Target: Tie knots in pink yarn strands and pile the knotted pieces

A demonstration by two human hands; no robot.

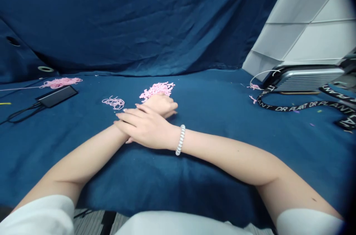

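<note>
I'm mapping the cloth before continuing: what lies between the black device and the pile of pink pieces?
The head view shows a loose tangle of pink thread between the black device and the pink pile.

Over on the left, a flat dark device (57, 96) sits at an angle on the blue-covered surface (217, 127), black cables (23, 112) trailing off towards the edge, a sliver of yellow (5, 103) nearby! Behind it all, the blue drape (139, 23) hangs in soft folds. Across to the right, here's a silver ridged case (308, 79), a white cord (258, 74) looping beside it, white panelling (300, 38) slanting up behind. And in front snakes the black lanyard (302, 106), white letters reading "DR PLANT", with a tiny purple scrap (312, 124) just beside it!
</note>
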